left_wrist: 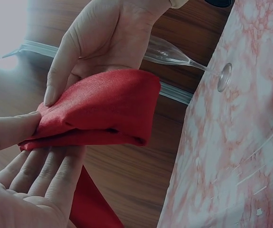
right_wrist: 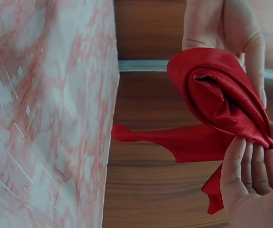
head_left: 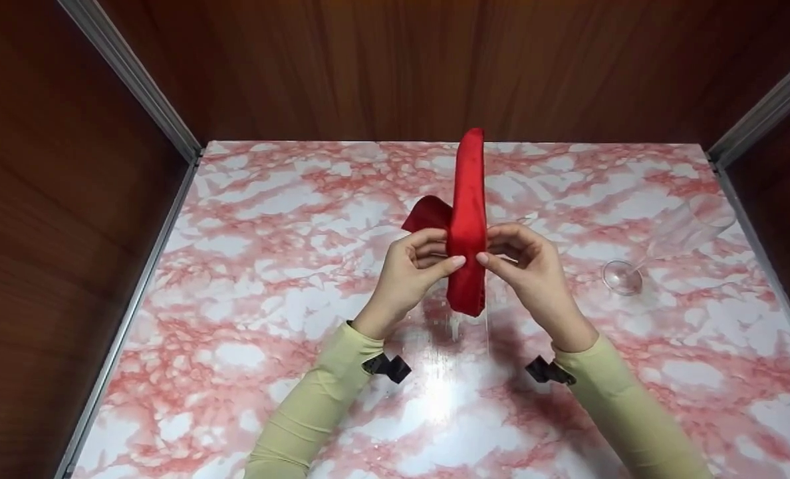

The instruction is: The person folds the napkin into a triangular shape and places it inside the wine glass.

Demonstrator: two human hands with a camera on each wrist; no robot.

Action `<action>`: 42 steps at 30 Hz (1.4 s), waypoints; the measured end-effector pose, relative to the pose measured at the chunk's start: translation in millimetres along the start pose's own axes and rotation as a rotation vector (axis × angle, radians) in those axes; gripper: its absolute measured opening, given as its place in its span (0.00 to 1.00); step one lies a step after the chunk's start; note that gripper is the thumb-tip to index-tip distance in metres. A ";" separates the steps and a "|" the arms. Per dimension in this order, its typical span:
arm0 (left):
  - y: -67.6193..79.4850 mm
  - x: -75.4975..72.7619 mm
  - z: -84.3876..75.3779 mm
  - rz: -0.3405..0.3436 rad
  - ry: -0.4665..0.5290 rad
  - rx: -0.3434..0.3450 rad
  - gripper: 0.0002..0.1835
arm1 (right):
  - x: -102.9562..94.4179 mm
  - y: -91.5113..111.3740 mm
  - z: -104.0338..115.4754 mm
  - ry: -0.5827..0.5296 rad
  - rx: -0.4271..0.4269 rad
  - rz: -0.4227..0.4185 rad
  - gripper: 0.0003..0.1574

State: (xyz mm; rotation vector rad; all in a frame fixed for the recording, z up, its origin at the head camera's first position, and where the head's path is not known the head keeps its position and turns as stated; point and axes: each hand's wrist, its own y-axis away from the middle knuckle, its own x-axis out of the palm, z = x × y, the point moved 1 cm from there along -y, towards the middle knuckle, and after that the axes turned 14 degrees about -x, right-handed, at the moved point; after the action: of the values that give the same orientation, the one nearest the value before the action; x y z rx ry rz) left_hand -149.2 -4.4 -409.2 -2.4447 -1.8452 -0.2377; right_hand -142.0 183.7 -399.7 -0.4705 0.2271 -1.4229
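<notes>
A red satin cloth (head_left: 468, 199), rolled into a long flattened bundle, is held above the table between both hands. My left hand (head_left: 405, 273) pinches its near part from the left, thumb on top and fingers beneath. From the opposite side my right hand (head_left: 534, 283) grips it likewise, the two thumbs close together. The right wrist view shows the rolled end (right_wrist: 217, 95) with its spiral of layers. Loose red tails (right_wrist: 188, 142) hang from the bundle, and one darker flap (head_left: 428, 211) sticks out beyond the left hand's fingers.
A clear stemmed glass (head_left: 691, 226) stands on the right side of the table, its round foot (head_left: 622, 277) nearer the hands. Brown wood-grain panels (head_left: 382, 73) close off the back and sides of the pink-and-white marbled tabletop (head_left: 235, 279).
</notes>
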 end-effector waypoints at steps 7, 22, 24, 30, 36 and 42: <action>-1.3 -0.7 4.4 -0.007 -0.009 0.001 0.18 | -2.7 0.8 -0.7 0.043 0.015 0.030 0.19; -5.5 -4.1 7.4 -0.060 0.013 0.002 0.18 | -19.3 4.8 -2.8 0.003 -0.037 0.116 0.23; -6.5 -3.9 7.1 -0.066 0.013 0.003 0.19 | -23.2 6.6 -3.8 0.005 -0.026 0.113 0.24; -8.3 -2.7 5.8 -0.075 0.012 -0.002 0.20 | -38.9 12.4 -3.9 0.011 -0.026 0.072 0.27; -9.8 -2.5 7.3 -0.085 0.008 0.000 0.20 | -59.2 18.6 -0.2 0.034 -0.036 0.012 0.28; -10.9 -1.6 8.1 -0.077 0.013 -0.001 0.19 | -81.2 27.9 3.0 0.055 -0.035 -0.035 0.29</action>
State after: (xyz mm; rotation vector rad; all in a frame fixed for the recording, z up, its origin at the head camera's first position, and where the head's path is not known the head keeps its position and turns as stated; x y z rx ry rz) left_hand -159.4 -1.8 -417.8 -2.3697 -1.9370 -0.2578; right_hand -127.6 266.1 -419.6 -0.4664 0.2894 -1.4691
